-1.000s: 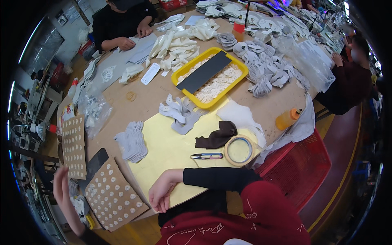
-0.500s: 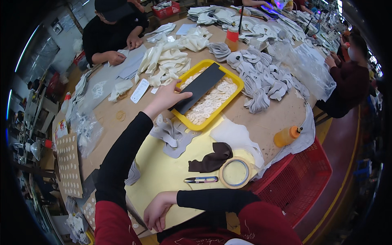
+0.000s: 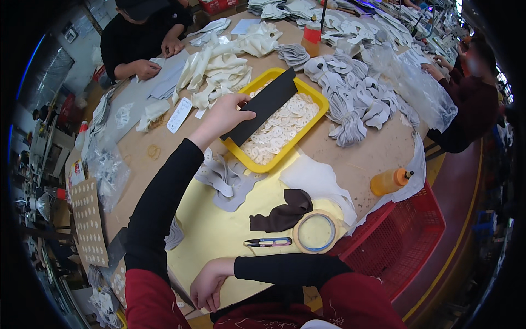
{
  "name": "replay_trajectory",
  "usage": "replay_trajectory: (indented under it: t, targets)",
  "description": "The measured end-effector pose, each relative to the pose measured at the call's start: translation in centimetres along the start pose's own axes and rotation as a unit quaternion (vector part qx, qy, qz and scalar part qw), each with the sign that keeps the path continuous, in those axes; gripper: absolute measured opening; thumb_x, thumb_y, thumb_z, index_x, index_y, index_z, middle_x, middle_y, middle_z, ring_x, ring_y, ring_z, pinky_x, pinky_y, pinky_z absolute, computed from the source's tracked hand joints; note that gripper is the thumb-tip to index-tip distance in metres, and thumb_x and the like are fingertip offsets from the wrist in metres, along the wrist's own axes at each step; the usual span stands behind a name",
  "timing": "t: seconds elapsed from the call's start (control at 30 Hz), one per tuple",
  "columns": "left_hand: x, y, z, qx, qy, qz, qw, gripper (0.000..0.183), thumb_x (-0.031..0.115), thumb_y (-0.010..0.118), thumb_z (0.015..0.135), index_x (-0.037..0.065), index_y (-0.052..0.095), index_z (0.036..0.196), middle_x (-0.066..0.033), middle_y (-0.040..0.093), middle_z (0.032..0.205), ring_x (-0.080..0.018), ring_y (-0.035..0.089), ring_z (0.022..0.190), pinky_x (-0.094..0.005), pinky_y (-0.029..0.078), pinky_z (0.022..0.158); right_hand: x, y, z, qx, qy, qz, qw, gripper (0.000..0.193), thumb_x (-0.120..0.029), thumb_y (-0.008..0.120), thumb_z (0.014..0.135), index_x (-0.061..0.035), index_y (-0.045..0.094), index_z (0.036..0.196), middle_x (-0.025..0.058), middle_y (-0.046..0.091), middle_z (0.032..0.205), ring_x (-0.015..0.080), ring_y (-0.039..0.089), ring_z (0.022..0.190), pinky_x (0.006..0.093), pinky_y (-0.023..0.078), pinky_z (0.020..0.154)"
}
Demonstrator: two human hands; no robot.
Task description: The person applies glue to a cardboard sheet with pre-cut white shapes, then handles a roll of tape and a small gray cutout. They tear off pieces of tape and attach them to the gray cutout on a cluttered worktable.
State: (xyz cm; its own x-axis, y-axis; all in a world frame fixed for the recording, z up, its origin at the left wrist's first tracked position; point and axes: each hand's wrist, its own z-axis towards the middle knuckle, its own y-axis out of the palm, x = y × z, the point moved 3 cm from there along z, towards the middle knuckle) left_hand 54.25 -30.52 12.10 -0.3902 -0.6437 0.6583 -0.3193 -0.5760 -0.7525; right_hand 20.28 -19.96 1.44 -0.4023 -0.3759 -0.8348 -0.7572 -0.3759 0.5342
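My left hand (image 3: 223,119) is closed on the near left part of a black flat strip (image 3: 264,107), thumb on top. The strip lies slantwise over a yellow tray (image 3: 319,98), covering its left part. Many cream-white flat cut-out pieces (image 3: 282,126) fill the tray; those beneath the strip are hidden. My right hand (image 3: 208,285) droops over the table's near edge, fingers loosely apart and holding nothing. Just left of the tray's near corner lie grey cut fabric pieces (image 3: 230,186). Dark brown cloth (image 3: 282,213), thread snips (image 3: 268,242) and a tape roll (image 3: 296,234) lie nearer me.
Grey fabric stacks (image 3: 350,101) stand right of the tray, cream fabric (image 3: 219,71) beyond it. An orange bottle (image 3: 390,182) is near the right edge, above a red crate (image 3: 405,236). A dotted board (image 3: 89,222) leans at left. Co-workers sit far left and right.
My left hand has shifted slightly, and the black strip has tilted, its far end now raised at the tray's far rim. The whole view has moved a little. My right hand stays put.
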Motion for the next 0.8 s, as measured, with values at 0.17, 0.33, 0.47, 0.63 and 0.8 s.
replay_trajectory:
  t: [0.17,0.33,0.47,0.63,0.8]
  targets:
    - [0.7,0.2,-0.3,-0.02,-0.003,-0.023,1.0,0.038,0.02,0.073,0.08,-0.002,0.067,0.11,-0.0175,0.069,0.095,-0.0263,0.066,0.087,-0.0341,0.051,0.081,-0.3,0.2,-0.3,0.005,0.008,-0.017,1.0,0.042,-0.018,0.054,0.099,0.0093,0.046,0.13,0.0248,0.066,0.106,0.0303,0.07,0.098,0.0389,0.059,0.086]
    - [1.2,0.3,-0.7,0.011,0.054,0.001,0.998,0.039,0.02,0.071,0.081,-0.001,0.066,0.113,-0.0191,0.07,0.099,-0.0287,0.068,0.09,-0.0359,0.052,0.082,-0.5,0.1,-0.6,0.013,0.01,-0.031,0.999,0.042,-0.017,0.054,0.099,0.0094,0.046,0.131,0.0244,0.066,0.107,0.0299,0.07,0.099,0.0383,0.059,0.087]
    - [1.5,0.8,-1.2,0.008,0.053,0.013,0.998,0.04,0.02,0.069,0.082,-0.001,0.065,0.116,-0.0205,0.07,0.101,-0.0308,0.068,0.092,-0.0373,0.052,0.083,-0.5,0.0,-0.8,0.023,0.007,-0.024,0.999,0.042,-0.015,0.054,0.098,0.0095,0.046,0.13,0.0245,0.066,0.106,0.0299,0.07,0.098,0.0381,0.059,0.087]
    - [2.0,1.3,-1.9,0.021,0.075,0.069,0.995,0.037,0.02,0.065,0.085,0.0,0.065,0.117,-0.0214,0.069,0.1,-0.0347,0.067,0.093,-0.0406,0.053,0.084,-0.5,0.1,-0.7,0.011,0.016,-0.016,1.0,0.039,-0.012,0.048,0.097,0.0083,0.045,0.13,0.0185,0.064,0.105,0.0252,0.07,0.095,0.0337,0.058,0.083]
    - [2.0,1.9,-1.6,0.0,0.086,0.094,0.992,0.031,0.018,0.063,0.086,0.001,0.066,0.113,-0.0223,0.069,0.1,-0.0367,0.066,0.093,-0.0439,0.052,0.084,-0.6,0.1,-0.8,0.009,0.018,-0.015,1.0,0.039,-0.012,0.048,0.097,0.0081,0.045,0.131,0.0185,0.063,0.105,0.0252,0.07,0.095,0.0337,0.058,0.084]
